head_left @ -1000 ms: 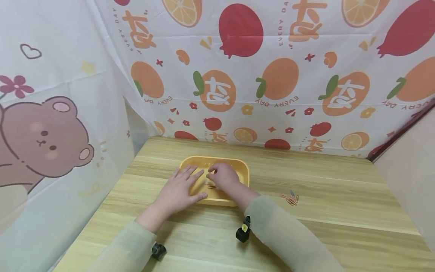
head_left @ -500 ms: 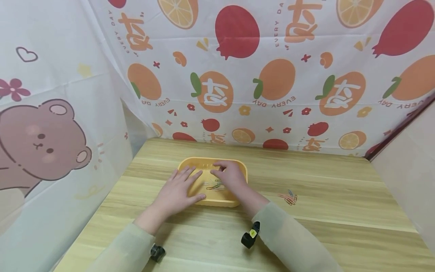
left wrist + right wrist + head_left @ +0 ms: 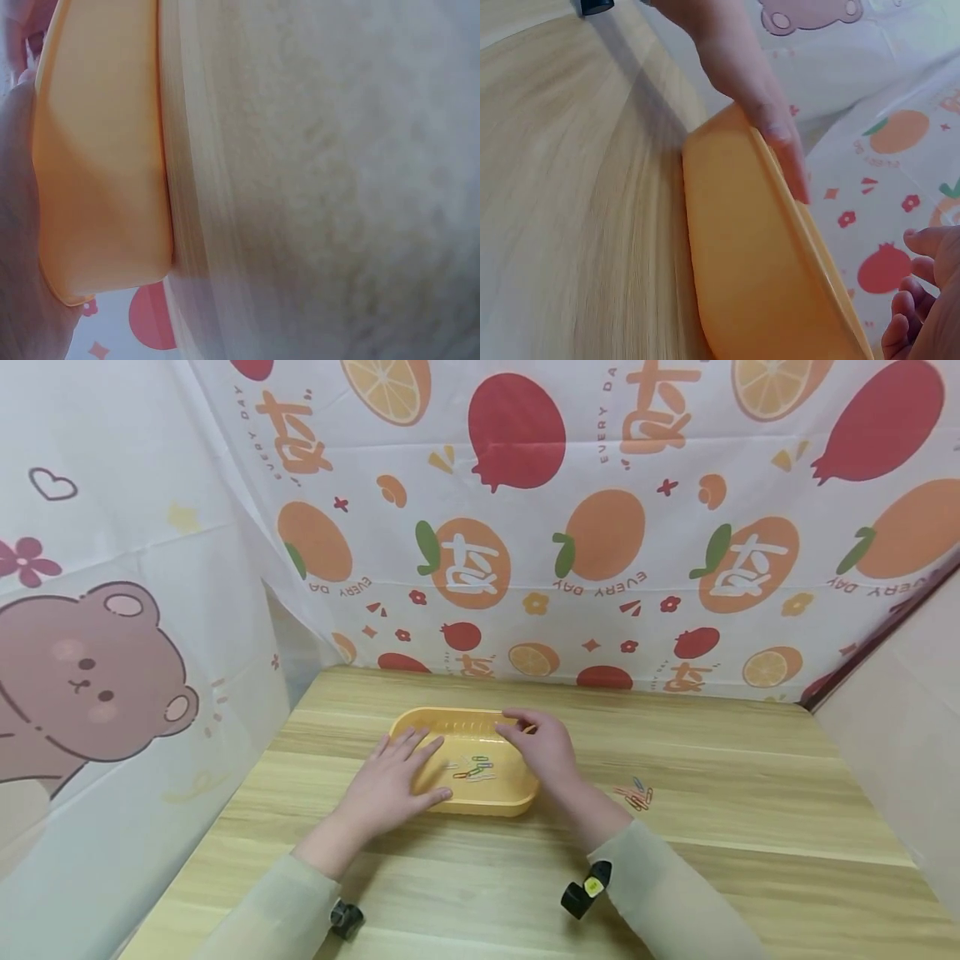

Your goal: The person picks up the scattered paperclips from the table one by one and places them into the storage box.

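Observation:
A yellow tray (image 3: 491,806) stands on the wooden table; several small colored paper clips (image 3: 474,768) lie on its floor. My left hand (image 3: 393,777) rests on the tray's left side, fingers spread over the rim. In the right wrist view that left hand (image 3: 757,97) lies along the tray rim. Above the tray's right end is my right hand (image 3: 546,747), its fingers bent and the thumb near the index finger. Bent fingers (image 3: 904,304) of this hand also show in the right wrist view. Whether a clip sits between its fingertips is too small to tell.
Right of the tray, a small pile of mostly red paper clips (image 3: 637,795) with a blue one lies on the wooden table (image 3: 720,827). A fruit-print cloth (image 3: 600,460) hangs behind the table. Another cloth (image 3: 150,793) with a bear hangs at the left.
My right hand has moved right from over the middle of the tray to its right end, uncovering the paper clips inside. My left hand stays on the tray.

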A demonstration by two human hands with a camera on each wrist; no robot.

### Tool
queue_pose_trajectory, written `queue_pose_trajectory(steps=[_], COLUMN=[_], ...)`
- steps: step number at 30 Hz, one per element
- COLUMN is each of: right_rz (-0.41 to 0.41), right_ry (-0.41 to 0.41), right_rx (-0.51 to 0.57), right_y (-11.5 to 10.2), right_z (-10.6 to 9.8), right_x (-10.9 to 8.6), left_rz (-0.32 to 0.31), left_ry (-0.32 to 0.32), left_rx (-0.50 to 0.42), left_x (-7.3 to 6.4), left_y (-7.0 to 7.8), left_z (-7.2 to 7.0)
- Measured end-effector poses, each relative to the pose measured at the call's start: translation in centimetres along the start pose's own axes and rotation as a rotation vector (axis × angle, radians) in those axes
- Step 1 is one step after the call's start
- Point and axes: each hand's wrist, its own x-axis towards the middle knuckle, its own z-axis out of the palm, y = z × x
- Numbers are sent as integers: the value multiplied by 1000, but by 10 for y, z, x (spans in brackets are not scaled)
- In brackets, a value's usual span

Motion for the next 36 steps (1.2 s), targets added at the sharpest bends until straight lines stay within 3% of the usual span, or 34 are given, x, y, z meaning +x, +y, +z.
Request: queue_pose_trajectory(steps=[7, 15, 24, 29, 36], right_rz=[7, 3, 46, 24, 42], right_ry=[30, 59, -10, 1, 7], right_rx=[23, -21, -178, -309, -362], right_y=[20, 52, 98, 120, 138], right_z=[-29, -71, -115, -137, -156], right_x=[-6, -17, -37, -54, -73], left_rz=[-1, 0, 1, 6, 11], left_ry=[7, 6, 4, 11, 18], left_rx=[-14, -22, -16, -20, -15], left_x=[0, 1, 1, 1, 1], left_y=[1, 2, 0, 2, 3], left_z=[1, 1, -2, -1, 0])
